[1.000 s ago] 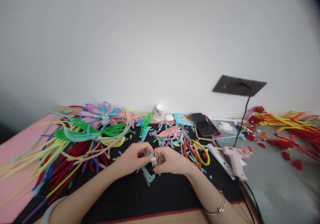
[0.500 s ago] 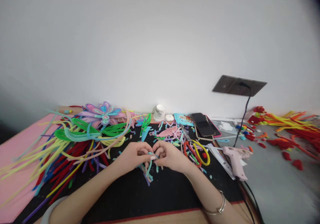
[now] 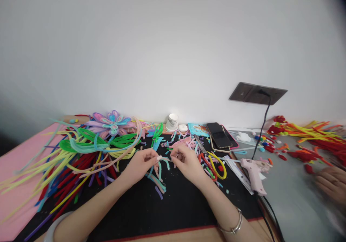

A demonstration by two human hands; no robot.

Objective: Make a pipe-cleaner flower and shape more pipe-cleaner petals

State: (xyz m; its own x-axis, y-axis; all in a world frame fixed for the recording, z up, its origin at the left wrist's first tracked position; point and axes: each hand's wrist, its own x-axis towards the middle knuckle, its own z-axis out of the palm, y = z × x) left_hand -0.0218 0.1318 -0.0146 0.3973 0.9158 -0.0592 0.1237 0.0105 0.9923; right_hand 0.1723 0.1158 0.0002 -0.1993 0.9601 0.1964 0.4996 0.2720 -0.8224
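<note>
Worktop seen from above, directions read from a dial centred between the two hands, twelve toward the pale wall (image 3: 162,47). A grey table surface (image 3: 292,209) extends from three to four o'clock; the black mat (image 3: 183,209) lies beneath the hands. A pink sheet (image 3: 24,188) occupies nine. Between nine and ten, a loose heap of coloured fuzzy stems (image 3: 86,162) spreads over mat and sheet. The left hand (image 3: 141,165) has thumb and forefinger clamped on pale-blue strands (image 3: 160,170), which droop at the dial's centre. The right hand (image 3: 189,163) holds thumb and forefinger together beside a strand's end; whether they grip it cannot be told. Another person's hand (image 3: 331,184), blurred, enters far out at three. A fuzzy flower (image 3: 112,123) sits at ten, a pink glue gun (image 3: 254,177) at three, a dark phone (image 3: 219,135) at two, and a white cup (image 3: 172,123) at twelve.
</note>
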